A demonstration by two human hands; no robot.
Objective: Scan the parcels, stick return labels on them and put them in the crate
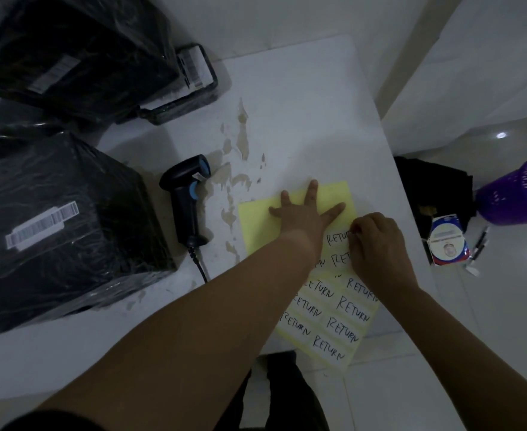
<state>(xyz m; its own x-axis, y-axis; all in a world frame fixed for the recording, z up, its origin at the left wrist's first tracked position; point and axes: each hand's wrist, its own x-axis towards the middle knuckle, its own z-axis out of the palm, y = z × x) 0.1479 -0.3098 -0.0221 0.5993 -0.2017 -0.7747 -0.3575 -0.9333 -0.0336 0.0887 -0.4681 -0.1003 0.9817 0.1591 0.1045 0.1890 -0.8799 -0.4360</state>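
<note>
A yellow sheet of white labels handwritten RETURN lies on the white table, its near end hanging over the front edge. My left hand presses flat on the sheet's bare yellow top with fingers spread. My right hand has its fingers curled at the top-right RETURN label, pinching at its edge. A black-wrapped parcel with a barcode sticker stands at the left. Another black parcel sits in the black crate at the back left. The black barcode scanner lies between parcel and sheet.
The scanner's cable runs toward the front edge. The tabletop has brown peeled patches. On the floor to the right are a purple mesh basket, a dark bag, a small box and a pen.
</note>
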